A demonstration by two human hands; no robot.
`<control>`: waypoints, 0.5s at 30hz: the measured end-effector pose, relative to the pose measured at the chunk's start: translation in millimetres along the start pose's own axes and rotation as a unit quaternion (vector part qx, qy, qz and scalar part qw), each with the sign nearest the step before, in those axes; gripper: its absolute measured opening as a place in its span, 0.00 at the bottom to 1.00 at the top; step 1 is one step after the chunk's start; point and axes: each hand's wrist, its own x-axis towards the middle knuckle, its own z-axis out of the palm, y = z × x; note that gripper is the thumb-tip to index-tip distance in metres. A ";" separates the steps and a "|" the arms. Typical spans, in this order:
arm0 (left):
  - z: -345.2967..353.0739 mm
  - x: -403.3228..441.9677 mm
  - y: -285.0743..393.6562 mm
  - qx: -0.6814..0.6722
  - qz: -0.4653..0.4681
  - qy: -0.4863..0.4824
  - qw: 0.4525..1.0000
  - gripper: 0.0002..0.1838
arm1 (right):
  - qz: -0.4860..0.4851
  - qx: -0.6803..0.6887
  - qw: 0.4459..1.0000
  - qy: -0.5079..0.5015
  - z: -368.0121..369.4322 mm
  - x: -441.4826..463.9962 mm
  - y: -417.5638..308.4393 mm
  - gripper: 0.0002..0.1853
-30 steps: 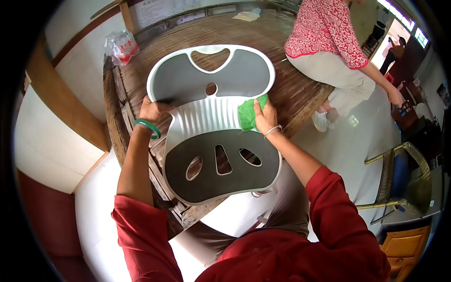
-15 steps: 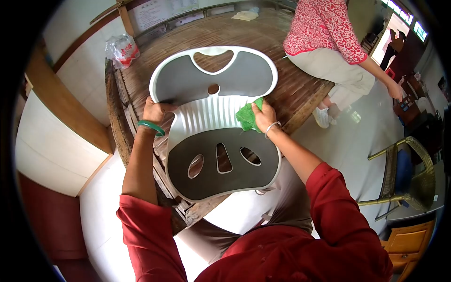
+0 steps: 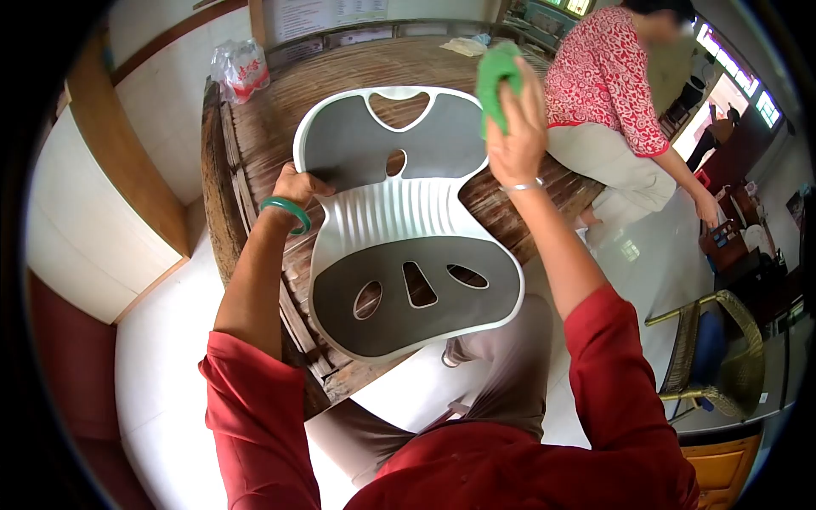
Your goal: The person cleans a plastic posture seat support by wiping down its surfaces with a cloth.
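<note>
A white seat shell with grey pads (image 3: pixel 399 212) leans over the front edge of the wooden bench. Its narrow ribbed waist lies between the two grey pads. My left hand (image 3: pixel 299 185), with a green bangle at the wrist, grips the shell's left rim at the waist. At the upper right of the shell, my right hand (image 3: pixel 520 127) is raised and holds a green cloth (image 3: pixel 495 81) against its fingers. The cloth is slightly blurred beside the shell's top right rim.
The slatted wooden bench (image 3: pixel 293 72) bears a plastic-wrapped pack (image 3: pixel 242 72) at back left and a pale cloth (image 3: pixel 463 47) at the back. Another person (image 3: pixel 599 85) in a patterned top sits at the right. A chair (image 3: pixel 710 357) stands at the lower right.
My right hand has lifted the green cloth from the ribbed waist up to the shell's top right. The shell appears slightly farther right and turned, with my left hand still on its rim.
</note>
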 end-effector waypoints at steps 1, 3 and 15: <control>0.4 2.0 -3.5 -0.038 0.000 0.007 0.999 0.21 | -0.021 -0.023 0.999 -0.024 16.4 -1.1 1.6 0.19; -0.5 5.2 -6.9 -0.075 0.001 0.016 0.997 0.20 | -0.038 -0.083 0.981 -0.174 43.0 -23.2 -5.6 0.19; 19.2 -9.9 21.7 0.034 -0.075 0.152 0.985 0.13 | -0.119 0.101 0.926 -0.343 40.7 -103.2 -11.3 0.16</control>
